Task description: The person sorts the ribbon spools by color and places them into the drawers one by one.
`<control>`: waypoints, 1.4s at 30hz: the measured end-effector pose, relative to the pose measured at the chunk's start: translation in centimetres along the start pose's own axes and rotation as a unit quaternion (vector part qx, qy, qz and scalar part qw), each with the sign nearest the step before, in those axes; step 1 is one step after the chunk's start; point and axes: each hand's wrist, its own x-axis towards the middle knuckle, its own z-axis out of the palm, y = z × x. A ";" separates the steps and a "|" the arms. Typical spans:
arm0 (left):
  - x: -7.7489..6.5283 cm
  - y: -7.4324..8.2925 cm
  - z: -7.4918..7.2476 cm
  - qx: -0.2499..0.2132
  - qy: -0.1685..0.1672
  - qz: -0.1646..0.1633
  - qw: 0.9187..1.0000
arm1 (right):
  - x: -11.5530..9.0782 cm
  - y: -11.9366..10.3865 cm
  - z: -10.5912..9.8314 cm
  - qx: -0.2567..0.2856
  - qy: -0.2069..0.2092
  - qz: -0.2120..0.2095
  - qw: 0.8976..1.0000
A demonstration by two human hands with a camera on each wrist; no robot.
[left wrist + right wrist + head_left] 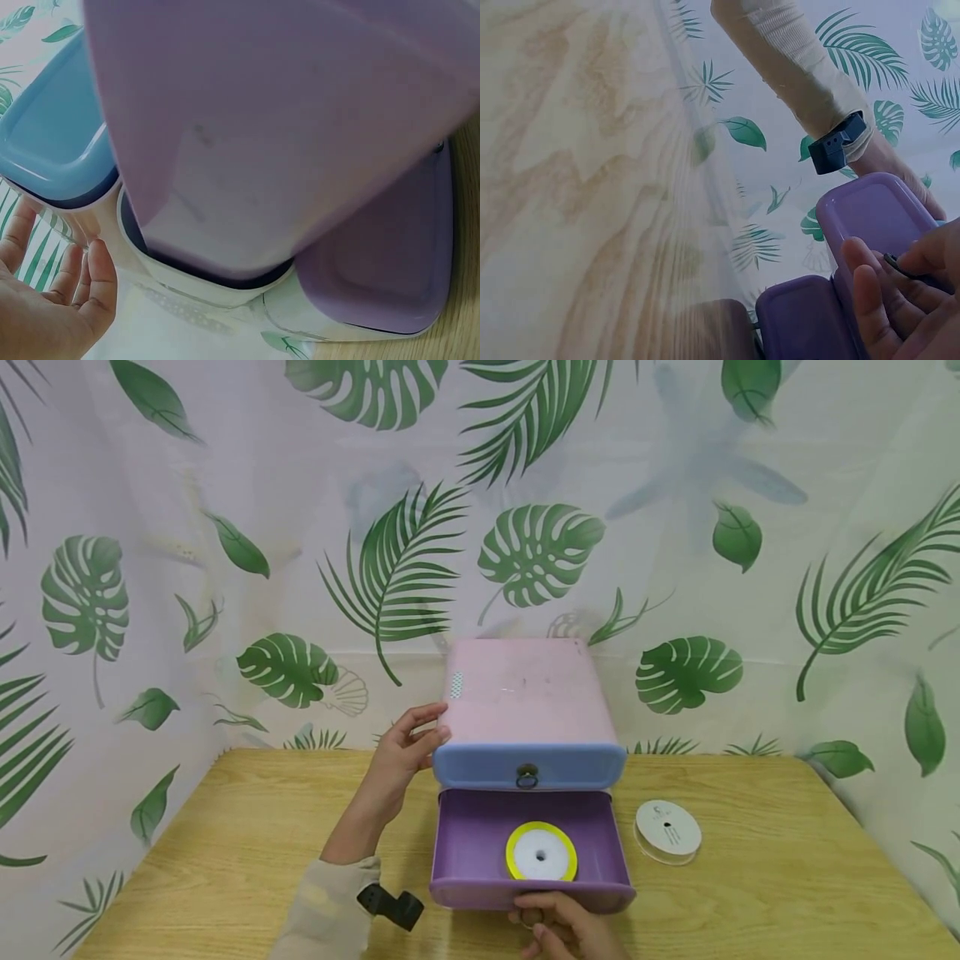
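Observation:
A small drawer cabinet (517, 702) with a pink top stands on the table. Its blue upper drawer (480, 767) is closed, while a purple drawer (465, 893) beneath is pulled well out. In that purple drawer lies a spool of yellow ribbon (525, 853) with a white centre. My left hand (401, 756) steadies the cabinet's left side, its fingers against the wall. Below the purple drawer's front, my right hand (566, 927) pinches the ring pull (891, 262) between thumb and finger. Another purple drawer front (390, 255) shows lower down in the left wrist view.
A white-faced spool (667, 827) lies on the wooden table (750, 860) just right of the open drawer. Behind the cabinet hangs a leaf-patterned cloth (420, 443). A black band with a small device (393, 906) sits on the left wrist.

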 end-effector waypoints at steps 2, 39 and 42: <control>0.0 0.0 0.0 -0.002 -0.002 0.002 1.000 | 0.1 0.1 0.1 -0.014 0.003 -0.038 0.999; 0.0 0.2 -0.2 0.004 -0.009 0.005 1.000 | 3.0 -2.2 -0.9 -0.063 0.046 -0.123 0.989; 0.0 0.2 -0.1 0.004 -0.008 0.004 1.000 | 3.4 -2.3 -1.1 -0.056 0.048 -0.102 0.992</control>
